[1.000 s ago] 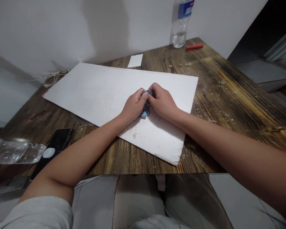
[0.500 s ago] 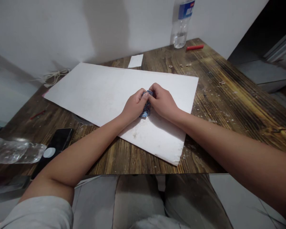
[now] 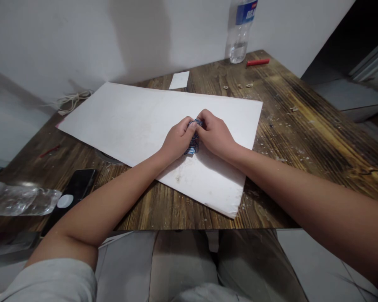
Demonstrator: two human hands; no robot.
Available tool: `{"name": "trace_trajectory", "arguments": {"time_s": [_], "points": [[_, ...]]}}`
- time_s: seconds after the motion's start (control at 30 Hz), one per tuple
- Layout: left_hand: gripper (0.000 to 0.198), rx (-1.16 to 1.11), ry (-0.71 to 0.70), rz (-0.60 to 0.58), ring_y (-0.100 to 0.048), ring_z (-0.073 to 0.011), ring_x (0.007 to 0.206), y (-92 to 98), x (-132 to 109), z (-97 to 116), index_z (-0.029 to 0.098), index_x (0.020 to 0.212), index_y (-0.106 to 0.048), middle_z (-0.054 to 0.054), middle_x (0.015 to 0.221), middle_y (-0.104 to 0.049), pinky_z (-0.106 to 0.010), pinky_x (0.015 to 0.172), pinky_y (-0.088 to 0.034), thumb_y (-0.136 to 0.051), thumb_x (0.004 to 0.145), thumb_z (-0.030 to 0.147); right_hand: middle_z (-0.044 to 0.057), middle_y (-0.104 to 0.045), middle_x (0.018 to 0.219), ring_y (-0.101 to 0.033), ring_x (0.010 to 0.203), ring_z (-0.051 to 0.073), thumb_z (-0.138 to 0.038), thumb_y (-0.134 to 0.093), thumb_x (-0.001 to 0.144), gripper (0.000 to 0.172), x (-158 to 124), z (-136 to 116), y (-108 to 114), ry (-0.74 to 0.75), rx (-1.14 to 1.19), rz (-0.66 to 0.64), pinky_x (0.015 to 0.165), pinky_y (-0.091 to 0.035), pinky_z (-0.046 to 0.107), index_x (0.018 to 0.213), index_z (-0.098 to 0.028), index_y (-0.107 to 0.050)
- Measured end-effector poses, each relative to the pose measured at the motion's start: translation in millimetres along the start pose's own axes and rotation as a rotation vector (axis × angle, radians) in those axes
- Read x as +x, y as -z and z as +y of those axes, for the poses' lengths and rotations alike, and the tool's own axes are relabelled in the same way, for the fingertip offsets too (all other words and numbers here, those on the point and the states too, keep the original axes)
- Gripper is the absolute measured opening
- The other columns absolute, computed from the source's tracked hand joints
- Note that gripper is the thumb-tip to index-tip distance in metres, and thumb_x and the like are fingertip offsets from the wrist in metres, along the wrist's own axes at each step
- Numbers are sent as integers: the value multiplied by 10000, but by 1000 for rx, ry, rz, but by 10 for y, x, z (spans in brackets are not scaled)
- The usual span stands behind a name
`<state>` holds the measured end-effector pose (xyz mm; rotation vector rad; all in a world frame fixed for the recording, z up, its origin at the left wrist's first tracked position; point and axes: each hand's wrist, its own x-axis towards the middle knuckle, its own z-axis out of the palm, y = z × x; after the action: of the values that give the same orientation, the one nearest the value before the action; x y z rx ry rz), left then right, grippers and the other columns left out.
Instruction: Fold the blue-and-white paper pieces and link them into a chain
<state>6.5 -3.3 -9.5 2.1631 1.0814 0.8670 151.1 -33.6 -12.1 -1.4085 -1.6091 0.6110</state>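
Observation:
A small blue patterned object (image 3: 193, 142), perhaps folded paper or woven strips, sits pinched between both of my hands over a large white sheet (image 3: 138, 117) on the wooden table (image 3: 302, 126). My left hand (image 3: 176, 140) is closed on its left side, fingers curled in. My right hand (image 3: 216, 134) is closed on its right side, thumb and fingers pressed to it. Most of the object is hidden by my fingers.
A standing water bottle (image 3: 239, 31) and a red stick (image 3: 257, 62) are at the back. A small white paper (image 3: 179, 79) lies behind the sheet. At the left lie a toppled plastic bottle (image 3: 19, 199), a black phone (image 3: 71, 197), a cord (image 3: 71, 100).

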Motion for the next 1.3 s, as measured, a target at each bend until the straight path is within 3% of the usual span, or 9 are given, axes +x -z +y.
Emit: {"name": "trace_trajectory", "arguments": {"time_s": [1.3], "points": [[266,65,-6,-26,-503,-147,706,17,-10,28,215,771,-450,4,723,-542,-313,672,-366,-405,966,390,47,-566,776,-472,681,212,-280,-428,892,30,-35,-4,-30,-8,-87,-37,646,-295,348,882,-256,-414]]}}
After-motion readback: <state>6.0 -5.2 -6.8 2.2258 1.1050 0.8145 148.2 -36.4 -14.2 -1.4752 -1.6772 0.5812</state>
